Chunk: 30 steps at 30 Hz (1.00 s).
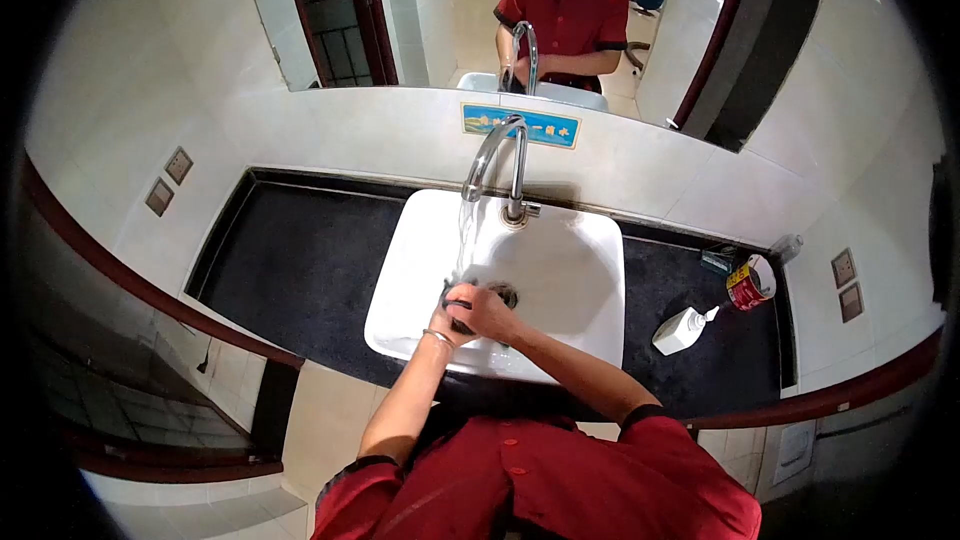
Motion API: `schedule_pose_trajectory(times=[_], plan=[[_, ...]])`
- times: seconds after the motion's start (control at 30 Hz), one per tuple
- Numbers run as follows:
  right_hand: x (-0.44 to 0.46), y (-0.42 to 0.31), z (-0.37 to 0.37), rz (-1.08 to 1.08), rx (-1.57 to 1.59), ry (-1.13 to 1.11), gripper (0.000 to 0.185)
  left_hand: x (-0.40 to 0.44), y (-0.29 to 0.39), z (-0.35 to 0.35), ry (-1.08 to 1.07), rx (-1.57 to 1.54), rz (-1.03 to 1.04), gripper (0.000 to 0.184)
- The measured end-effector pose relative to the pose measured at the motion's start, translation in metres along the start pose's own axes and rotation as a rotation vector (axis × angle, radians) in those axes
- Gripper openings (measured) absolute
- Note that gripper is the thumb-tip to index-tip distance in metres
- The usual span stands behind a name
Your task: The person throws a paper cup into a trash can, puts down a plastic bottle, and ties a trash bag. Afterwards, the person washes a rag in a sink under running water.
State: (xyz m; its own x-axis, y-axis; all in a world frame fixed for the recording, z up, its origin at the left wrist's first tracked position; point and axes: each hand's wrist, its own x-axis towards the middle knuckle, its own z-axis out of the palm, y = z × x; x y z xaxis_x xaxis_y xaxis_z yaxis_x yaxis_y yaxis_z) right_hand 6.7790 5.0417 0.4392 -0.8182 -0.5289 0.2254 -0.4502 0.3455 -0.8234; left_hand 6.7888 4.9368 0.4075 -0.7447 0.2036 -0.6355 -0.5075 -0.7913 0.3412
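Note:
Water runs from the curved chrome faucet (493, 155) into the white sink (570, 290). Below the stream, over the sink's near left part, my two hands are together. My left hand (450, 325), with a bracelet at its wrist, is partly covered by the other hand, and its fingers are mostly hidden. My right hand (482, 312) is closed, its fingers wrapped round a dark, wet thing (458, 306) too small to name. Another dark patch shows in the basin just beyond my right hand.
On the black counter (300, 260) to the right stand a white pump bottle (680, 330) and a red tin (750, 283). A small dark box (716, 261) lies behind them. A mirror (430, 15) hangs behind the faucet, reflecting a person in red.

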Motion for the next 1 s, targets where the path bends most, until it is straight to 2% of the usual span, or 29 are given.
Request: schedule_pose_trajectory(times=[0.03, 0.1, 0.13, 0.17, 0.23, 0.3, 0.33, 0.37, 0.43, 0.47, 0.5, 0.57, 0.6, 0.63, 0.7, 0.73, 0.9, 0.93, 0.97, 1.0], plan=[[0.002, 0.006, -0.002, 0.005, 0.0, -0.003, 0.021, 0.042, -0.011, -0.036, -0.246, -0.135, 0.099, 0.025], [0.011, 0.023, -0.02, 0.032, 0.329, 0.082, 0.019, 0.052, -0.009, -0.045, -0.066, -0.032, 0.083, 0.023], [0.013, 0.013, -0.043, 0.296, 0.564, 0.097, 0.021, 0.027, -0.001, -0.026, -0.016, -0.031, 0.054, 0.024], [0.017, 0.018, -0.056, 0.274, 0.598, 0.197, 0.023, 0.023, 0.002, -0.023, -0.031, -0.14, 0.098, 0.012], [0.015, 0.06, -0.033, 0.541, 0.872, 0.315, 0.025, 0.004, 0.006, -0.002, -0.053, -0.205, 0.081, 0.013], [0.008, 0.073, -0.018, 0.899, 1.427, -0.218, 0.028, -0.003, -0.002, 0.007, -0.149, -0.141, 0.103, 0.015], [0.012, 0.072, 0.001, 0.67, 1.596, 0.033, 0.031, -0.006, -0.004, 0.011, -0.236, -0.079, 0.124, 0.018], [0.018, 0.082, 0.003, 0.67, 1.594, 0.028, 0.031, -0.012, -0.003, 0.014, -0.236, -0.081, 0.127, 0.018], [0.027, 0.098, 0.01, 0.48, 1.193, 0.086, 0.029, -0.028, -0.003, 0.018, -0.067, -0.139, 0.057, 0.026], [0.034, 0.078, 0.006, 0.489, 1.095, 0.235, 0.023, -0.032, -0.001, 0.022, 0.367, -0.12, 0.052, 0.038], [0.04, 0.063, 0.008, 0.485, 1.098, 0.233, 0.023, -0.027, 0.0, 0.015, 0.367, -0.119, 0.056, 0.038], [0.049, 0.048, 0.021, 0.24, -0.214, 0.48, 0.019, -0.028, 0.002, 0.004, -0.056, -0.002, -0.228, 0.047], [0.048, 0.044, 0.029, 0.114, -0.072, 0.455, 0.022, -0.025, -0.003, 0.002, -0.304, 0.018, -0.122, 0.053], [0.043, 0.034, 0.033, 0.16, -0.09, 0.339, 0.022, -0.017, 0.003, 0.0, -0.3, 0.011, -0.117, 0.053], [0.038, 0.058, 0.044, -0.137, -0.44, 0.172, 0.03, 0.006, 0.015, -0.006, -0.36, -0.184, 0.062, 0.047], [0.037, 0.059, 0.037, -0.144, -0.444, 0.165, 0.03, -0.003, 0.02, -0.001, -0.281, -0.199, 0.02, 0.033], [0.005, 0.048, -0.015, 0.375, 1.267, 0.015, 0.058, -0.033, 0.008, 0.024, -0.132, -0.22, 0.075, 0.018], [0.0, 0.053, -0.012, 0.44, 1.536, -0.173, 0.065, -0.026, 0.0, 0.025, -0.353, -0.371, 0.008, 0.02], [0.0, 0.058, 0.001, 0.514, 1.641, -0.165, 0.061, -0.025, -0.008, 0.031, -0.572, -0.521, -0.059, 0.021], [0.001, 0.064, 0.013, 0.343, 1.788, -0.191, 0.058, -0.028, -0.023, 0.036, -0.456, -0.423, 0.113, 0.026]])
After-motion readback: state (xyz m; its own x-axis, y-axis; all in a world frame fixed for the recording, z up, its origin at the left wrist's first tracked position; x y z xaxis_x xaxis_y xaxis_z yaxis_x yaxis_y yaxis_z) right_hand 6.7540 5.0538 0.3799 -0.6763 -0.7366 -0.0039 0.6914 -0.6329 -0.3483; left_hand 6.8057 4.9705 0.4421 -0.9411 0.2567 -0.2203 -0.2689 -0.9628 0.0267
